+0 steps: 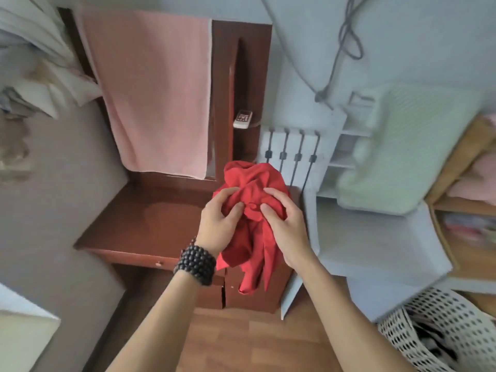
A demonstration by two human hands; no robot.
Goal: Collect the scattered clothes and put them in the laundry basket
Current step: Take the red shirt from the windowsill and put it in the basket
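A bunched red garment [252, 181] hangs in front of me, held by both hands above the edge of a dark wooden dressing table [150, 224]. My left hand [218, 222], with a black bead bracelet on the wrist, grips its left side. My right hand [285, 224] grips its right side, and loose red cloth trails down between the two. The white perforated laundry basket [445, 312] stands on the floor at the lower right, with dark and light clothes inside.
A pink towel [155, 89] drapes over the table's mirror. A remote control [243, 118] lies on its shelf. A white shelf unit [375, 237] with a pale green cloth [408, 146] stands to the right. Wooden shelves [472, 200] hold folded fabric. Wood floor [255, 339] lies below.
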